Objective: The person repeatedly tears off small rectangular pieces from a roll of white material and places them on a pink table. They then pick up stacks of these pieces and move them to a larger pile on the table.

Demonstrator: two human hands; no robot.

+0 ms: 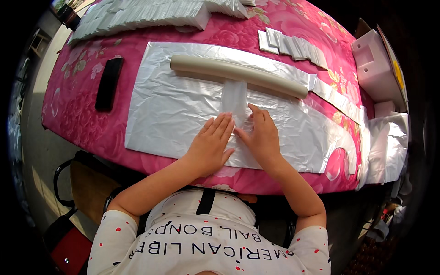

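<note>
Both hands lie flat at the centre of the frame, the left hand (211, 143) spread wide with fingers together and the right hand (262, 135) open beside it, pressing a small translucent plastic bag (234, 101) onto a large silvery plastic sheet (174, 114) on the pink flowered tablecloth (82, 114). Just above the bag a long beige tube (238, 73) lies across the sheet, resting on the bag's far end, while a black oblong object (109, 84) sits at the left. Stacks of folded white bags fill the upper left (137, 16) and upper right (293, 46), with a white foam block (373, 64) at the right edge.
</note>
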